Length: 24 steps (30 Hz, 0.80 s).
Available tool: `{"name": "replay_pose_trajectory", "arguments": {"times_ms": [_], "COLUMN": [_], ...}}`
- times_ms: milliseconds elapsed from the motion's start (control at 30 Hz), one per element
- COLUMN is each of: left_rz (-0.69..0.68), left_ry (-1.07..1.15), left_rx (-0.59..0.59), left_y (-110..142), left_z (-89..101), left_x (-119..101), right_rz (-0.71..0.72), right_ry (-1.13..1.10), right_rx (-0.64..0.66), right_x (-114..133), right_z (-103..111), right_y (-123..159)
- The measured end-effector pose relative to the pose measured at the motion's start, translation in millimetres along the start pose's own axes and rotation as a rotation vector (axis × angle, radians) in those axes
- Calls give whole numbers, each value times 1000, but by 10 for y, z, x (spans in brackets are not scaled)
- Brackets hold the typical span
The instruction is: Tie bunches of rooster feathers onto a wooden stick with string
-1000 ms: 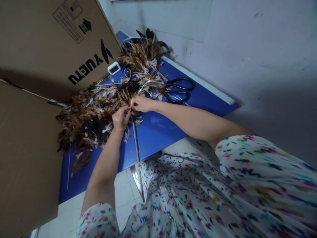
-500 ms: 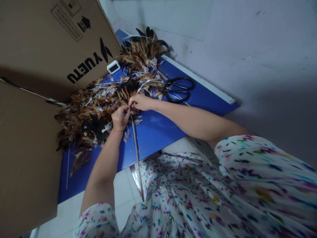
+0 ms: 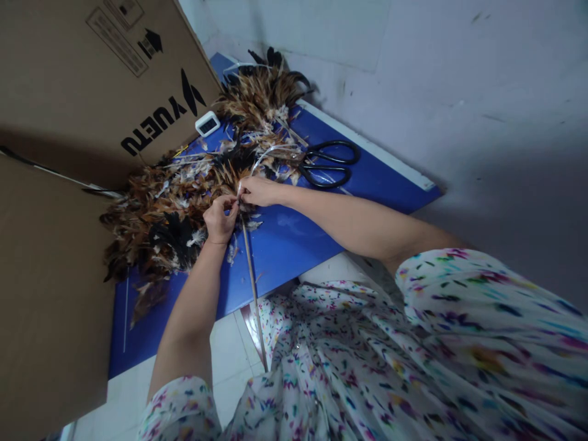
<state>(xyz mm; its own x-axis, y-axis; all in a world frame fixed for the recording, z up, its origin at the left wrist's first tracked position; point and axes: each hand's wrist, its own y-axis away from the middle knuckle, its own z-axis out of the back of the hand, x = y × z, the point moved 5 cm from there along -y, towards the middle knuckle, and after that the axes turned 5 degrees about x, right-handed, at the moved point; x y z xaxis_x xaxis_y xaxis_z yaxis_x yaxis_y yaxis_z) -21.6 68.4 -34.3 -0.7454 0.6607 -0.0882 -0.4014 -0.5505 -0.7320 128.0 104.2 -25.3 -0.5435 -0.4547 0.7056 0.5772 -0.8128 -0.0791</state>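
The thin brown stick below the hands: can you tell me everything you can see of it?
The thin brown stick looks wooden, plain and nearly straight. It slants from beneath the person's bare left hand and right hand, across the blue tabletop and past its edge, toward the white, colourfully patterned clothing. Its upper end is hidden by fingers and brown-and-black feathers; whether it touches the table edge is unclear.

Splashy colour on a white garment (image 3: 340,361), bottom of the frame!
Left sleeve (image 3: 180,407), right sleeve (image 3: 468,300), both loose, flecked pink, blue, yellow.
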Motion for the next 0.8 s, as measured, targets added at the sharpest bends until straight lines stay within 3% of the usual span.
{"name": "replay_pose_trajectory", "arguments": {"times_ms": [200,500,800], "left_rz": [34,-51,93], "left_ry": [23,13,72], "left_rx": [43,-33,40], "left_y": [-11,-15,24], "left_z": [-12,9,-39], "left_x": [8,-39,69], "right_rz": [0,35,1], "right_ry": [-76,-190,-199], "right_rx": [3,14,42], "right_x": [-12,3,-32], "right_z": [-6,-4,-11], "right_y": [-8,12,-9]}}
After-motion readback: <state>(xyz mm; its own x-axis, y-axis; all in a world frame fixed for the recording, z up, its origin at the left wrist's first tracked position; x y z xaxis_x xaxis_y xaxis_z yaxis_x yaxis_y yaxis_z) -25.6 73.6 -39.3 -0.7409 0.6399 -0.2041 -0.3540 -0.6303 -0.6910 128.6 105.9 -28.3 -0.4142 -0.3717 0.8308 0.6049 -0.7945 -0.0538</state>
